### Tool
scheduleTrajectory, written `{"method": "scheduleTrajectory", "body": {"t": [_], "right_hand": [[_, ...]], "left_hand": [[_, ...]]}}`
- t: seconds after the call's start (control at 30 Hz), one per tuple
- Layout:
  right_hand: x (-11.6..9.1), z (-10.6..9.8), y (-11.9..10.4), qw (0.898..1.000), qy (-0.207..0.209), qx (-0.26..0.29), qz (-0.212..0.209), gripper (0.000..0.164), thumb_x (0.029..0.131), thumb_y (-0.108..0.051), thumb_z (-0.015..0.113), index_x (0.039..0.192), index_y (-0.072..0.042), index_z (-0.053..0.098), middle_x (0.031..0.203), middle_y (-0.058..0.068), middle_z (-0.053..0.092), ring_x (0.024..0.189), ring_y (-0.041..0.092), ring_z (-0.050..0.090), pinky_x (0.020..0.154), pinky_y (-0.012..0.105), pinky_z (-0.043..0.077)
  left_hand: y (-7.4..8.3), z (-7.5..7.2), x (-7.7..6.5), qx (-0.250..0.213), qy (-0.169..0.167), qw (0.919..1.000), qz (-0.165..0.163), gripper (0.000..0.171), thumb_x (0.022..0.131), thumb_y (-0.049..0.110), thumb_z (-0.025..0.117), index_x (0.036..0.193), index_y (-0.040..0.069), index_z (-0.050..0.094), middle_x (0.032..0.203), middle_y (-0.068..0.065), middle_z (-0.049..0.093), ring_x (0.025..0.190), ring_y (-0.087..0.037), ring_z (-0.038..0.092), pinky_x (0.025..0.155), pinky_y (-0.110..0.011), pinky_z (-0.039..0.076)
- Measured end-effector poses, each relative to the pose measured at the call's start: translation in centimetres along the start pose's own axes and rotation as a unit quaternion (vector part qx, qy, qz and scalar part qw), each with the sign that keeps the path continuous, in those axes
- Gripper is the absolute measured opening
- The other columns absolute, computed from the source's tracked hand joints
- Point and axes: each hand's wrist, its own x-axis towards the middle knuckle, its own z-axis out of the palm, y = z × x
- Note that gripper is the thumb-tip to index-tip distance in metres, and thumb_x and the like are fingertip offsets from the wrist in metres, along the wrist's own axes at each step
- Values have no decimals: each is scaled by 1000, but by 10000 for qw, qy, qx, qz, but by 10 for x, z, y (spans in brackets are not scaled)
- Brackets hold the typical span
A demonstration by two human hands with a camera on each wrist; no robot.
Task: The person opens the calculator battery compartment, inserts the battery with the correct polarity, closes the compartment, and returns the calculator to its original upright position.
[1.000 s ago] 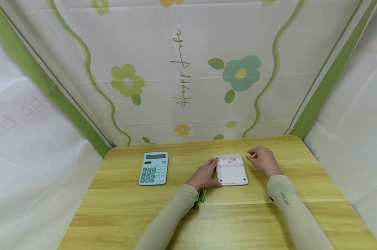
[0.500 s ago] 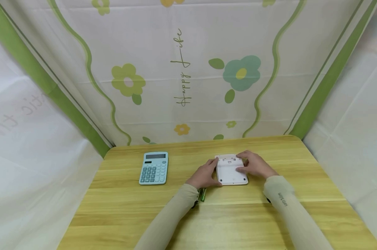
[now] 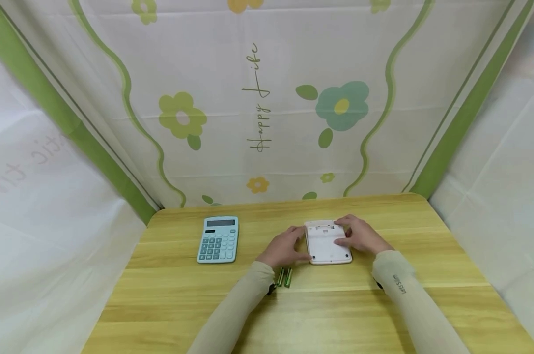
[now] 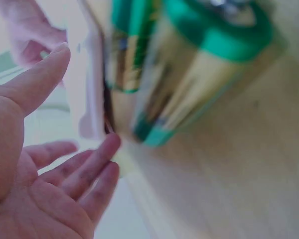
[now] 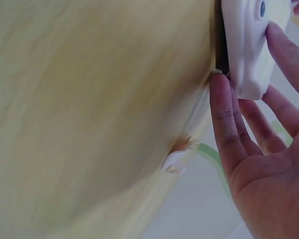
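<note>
A pale pinkish-white calculator (image 3: pixel 324 250) lies face down on the wooden table, a slot showing near its far end. My right hand (image 3: pixel 360 237) grips its right side; in the right wrist view the thumb presses the back while the fingers (image 5: pixel 224 114) reach round the edge. At the left side, my left hand (image 3: pixel 281 249) has thumb and fingers spread loosely, at or just off the edge, contact unclear. Two green-and-gold batteries (image 3: pixel 289 278) lie side by side near the left wrist. Up close, one battery (image 4: pixel 194 74) looks blurred in the left wrist view.
A light blue calculator (image 3: pixel 218 239) lies face up on the left of the table (image 3: pixel 169 295). Behind the table's far edge hangs a flowered white curtain (image 3: pixel 222 157), and similar cloth closes both sides.
My right hand has come in from the right and taken hold of the calculator. My left hand has eased back to the left, loosening from its edge, and more of the batteries shows.
</note>
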Motion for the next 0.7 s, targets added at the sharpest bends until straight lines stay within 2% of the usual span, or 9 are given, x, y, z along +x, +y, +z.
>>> {"method": "scheduleTrajectory", "body": {"t": [0.1,0.2,0.47,0.57,0.7], "right_hand": [[-1,0,-1,10000,33,33,-20,63,91,-27,82,144,-2,59,139,21,56,99,26,59,89,47,54],[-1,1,-2,10000,44,75,10,63,90,-27,83,144,-2,59,137,20,57,98,26,58,87,44,54],[-2,2,-1,10000,-2,7,54,65,90,-27,82,144,-2,58,141,23,55,99,26,60,91,48,54],[-2,3,-1,9999,-13,69,81,65,90,-27,83,145,-2,58,141,23,55,99,27,59,90,46,54],[-1,2,0,10000,18,72,43,64,90,-26,82,145,-2,59,138,21,57,99,26,59,89,45,54]], "left_hand": [[-3,-6,-6,89,-8,9999,87,74,87,45,83,149,16,56,146,-4,60,125,-22,63,105,-37,54],[-7,-12,-16,300,-140,9989,334,65,84,43,87,138,14,65,132,-3,67,114,-19,66,96,-32,56],[-12,-18,-45,956,-872,9869,965,72,71,45,95,132,20,66,119,6,66,110,-11,63,96,-25,54],[-14,-17,-53,1222,-900,9819,1134,74,68,43,97,132,21,66,118,8,66,108,-7,64,96,-22,53],[-15,-15,-57,1411,-821,9781,1290,70,70,38,97,131,21,67,117,9,67,102,-4,63,95,-20,53]]}}
